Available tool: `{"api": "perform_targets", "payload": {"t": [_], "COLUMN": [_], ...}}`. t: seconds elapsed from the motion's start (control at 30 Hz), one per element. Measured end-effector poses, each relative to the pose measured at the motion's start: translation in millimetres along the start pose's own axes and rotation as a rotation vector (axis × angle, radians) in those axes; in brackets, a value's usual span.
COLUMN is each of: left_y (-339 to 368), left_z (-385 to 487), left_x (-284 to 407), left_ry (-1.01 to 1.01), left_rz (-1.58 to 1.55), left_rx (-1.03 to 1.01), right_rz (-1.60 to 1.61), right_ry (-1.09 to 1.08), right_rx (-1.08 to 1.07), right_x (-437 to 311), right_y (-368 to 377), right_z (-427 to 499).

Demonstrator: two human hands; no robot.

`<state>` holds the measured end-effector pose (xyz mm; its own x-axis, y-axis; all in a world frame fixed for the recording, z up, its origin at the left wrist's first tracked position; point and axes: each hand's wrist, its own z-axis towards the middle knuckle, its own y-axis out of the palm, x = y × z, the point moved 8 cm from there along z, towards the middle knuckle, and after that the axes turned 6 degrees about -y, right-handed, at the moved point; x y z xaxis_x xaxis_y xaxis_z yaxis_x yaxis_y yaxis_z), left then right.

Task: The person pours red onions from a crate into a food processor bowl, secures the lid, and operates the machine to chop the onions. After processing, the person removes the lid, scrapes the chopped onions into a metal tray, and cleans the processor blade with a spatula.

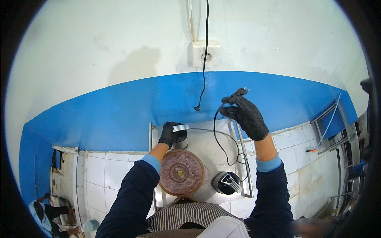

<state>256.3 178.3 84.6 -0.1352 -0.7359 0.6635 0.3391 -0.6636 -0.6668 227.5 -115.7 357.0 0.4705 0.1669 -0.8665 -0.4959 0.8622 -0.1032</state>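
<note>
My right hand [245, 117], in a black glove, is raised at the right and grips a black power plug [241, 91], its two pins pointing up and right. From it a thin black cable [215, 125] drops in loops over a metal table [214, 154]. My left hand [169, 134], gloved too, is closed around the ribbed silver handle [180, 128] of a black-topped metal appliance [180, 142]. A similar appliance [226, 183] stands at the table's right front. Which appliance the held plug's cable serves cannot be told. Between them and me lies a round reddish disc [181, 172] with a brass-coloured centre.
A white wall socket [206, 55] is on the wall ahead. In front of it hangs a black cord [205, 68], its loose end above the table. Metal rails [244, 166] edge the table's sides. Another person [49, 214] is at the far lower left. A squeegee [312, 150] leans at right.
</note>
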Motion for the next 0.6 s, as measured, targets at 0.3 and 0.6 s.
{"api": "perform_targets", "payload": {"t": [0.3, 0.6], "left_y": [-19, -131], "left_z": [-13, -110], "left_x": [63, 29], "left_ry": [-0.043, -0.280], "left_rz": [-0.250, -0.298], "left_rx": [-0.368, 0.187], "right_rz": [0.291, 0.006], "right_ry": [0.012, -0.270], "right_rx": [0.347, 0.460], "right_x": [50, 39], "right_y": [1, 8], "right_z": [64, 83]}}
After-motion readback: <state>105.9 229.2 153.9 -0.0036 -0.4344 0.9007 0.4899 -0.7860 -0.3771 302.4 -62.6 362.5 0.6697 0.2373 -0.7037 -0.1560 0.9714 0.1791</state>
